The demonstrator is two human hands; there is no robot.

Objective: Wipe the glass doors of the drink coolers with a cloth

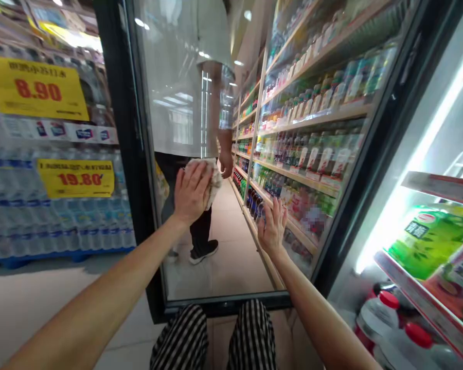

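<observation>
A glass door [231, 267] in a black frame stands in front of me. My left hand [193, 192] presses a crumpled whitish cloth [215, 184] against the pane, its fingers bent over the fabric. Lower and to the right, my right hand [272, 226] has its fingers apart, up at the same glass and holding nothing. Whether its palm touches the pane I cannot tell.
Beyond the glass stands a person [177, 103] in a light top and dark trousers, near shelves of bottles [312, 154]. A lit cooler shelf [420, 293] with green packs is at right. Stacked water bottles [73, 221] with yellow price signs [38, 90] are at left.
</observation>
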